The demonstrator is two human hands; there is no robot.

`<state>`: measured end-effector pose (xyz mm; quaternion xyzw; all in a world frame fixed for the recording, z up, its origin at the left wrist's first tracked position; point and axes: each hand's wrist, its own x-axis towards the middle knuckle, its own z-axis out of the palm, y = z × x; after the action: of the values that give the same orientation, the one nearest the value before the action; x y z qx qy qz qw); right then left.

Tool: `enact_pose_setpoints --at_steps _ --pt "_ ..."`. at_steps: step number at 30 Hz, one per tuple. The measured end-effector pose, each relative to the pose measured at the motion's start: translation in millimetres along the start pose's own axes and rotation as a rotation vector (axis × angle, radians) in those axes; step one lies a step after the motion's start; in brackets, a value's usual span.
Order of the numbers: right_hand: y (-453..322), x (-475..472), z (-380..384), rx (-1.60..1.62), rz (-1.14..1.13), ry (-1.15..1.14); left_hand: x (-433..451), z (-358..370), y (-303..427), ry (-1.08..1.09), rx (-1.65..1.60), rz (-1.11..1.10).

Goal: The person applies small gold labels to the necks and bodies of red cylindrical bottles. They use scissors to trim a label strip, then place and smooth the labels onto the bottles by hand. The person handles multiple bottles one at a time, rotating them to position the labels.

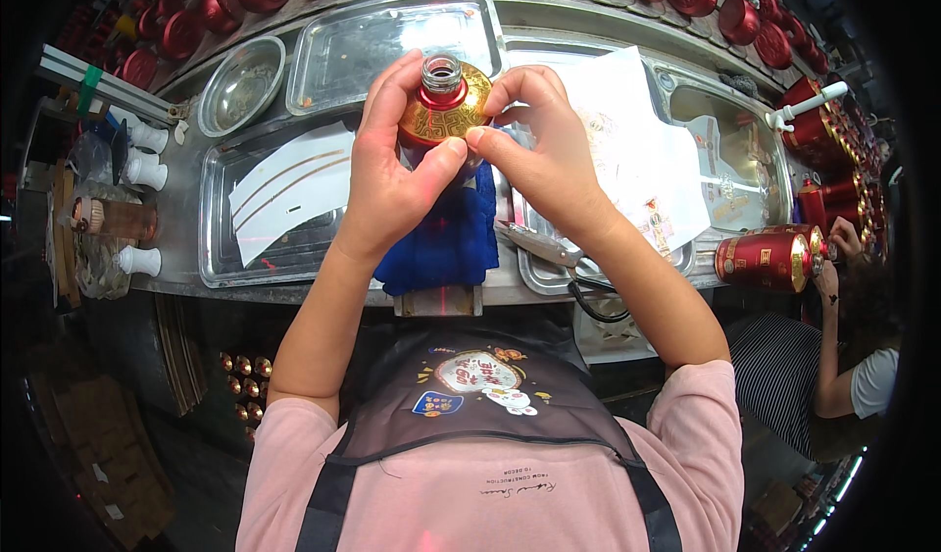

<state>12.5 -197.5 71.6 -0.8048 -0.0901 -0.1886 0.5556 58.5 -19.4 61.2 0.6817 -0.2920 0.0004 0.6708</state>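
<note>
A red glass bottle with a gold patterned shoulder point(448, 119) and an uncapped clear threaded mouth stands upright between my hands. My left hand point(397, 155) wraps its left side, thumb on the front of the shoulder. The fingertips of my right hand point(540, 136) pinch at the right edge of the gold shoulder; whether a small piece is between them cannot be told. Below the bottle lies a folded blue cloth point(441, 247). A white sheet with thin gold-brown strips point(294, 188) rests in a metal tray to the left, and white decal sheets point(636, 147) lie in a tray to the right.
A utility knife point(540, 244) lies on the right tray's edge near a black-handled tool point(599, 302). A steel bowl point(242, 86) and an empty-looking tray point(393, 52) are behind. Red-gold bottles point(764, 261) lie at right, near a co-worker's hands point(834, 265). White containers point(143, 169) stand left.
</note>
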Motion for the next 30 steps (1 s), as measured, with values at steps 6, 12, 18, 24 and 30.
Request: enact_pose_setpoints --at_steps 6,12,18,24,30 --pt "-0.2 -0.1 -0.2 0.062 0.039 -0.011 0.4 1.5 -0.5 0.021 0.020 0.012" --pt "0.1 -0.9 -1.7 0.106 0.049 -0.019 -0.3 1.5 -0.3 0.018 0.038 0.009" --pt "0.4 -1.6 -0.4 0.059 0.024 -0.012 0.1 1.9 0.1 0.019 0.030 0.011" --pt "0.5 -0.9 0.2 0.054 0.024 -0.011 0.2 2.1 1.4 0.019 0.022 0.014" --pt "-0.1 -1.0 0.6 0.047 0.022 -0.010 0.2 6.0 3.3 0.046 0.016 0.007"
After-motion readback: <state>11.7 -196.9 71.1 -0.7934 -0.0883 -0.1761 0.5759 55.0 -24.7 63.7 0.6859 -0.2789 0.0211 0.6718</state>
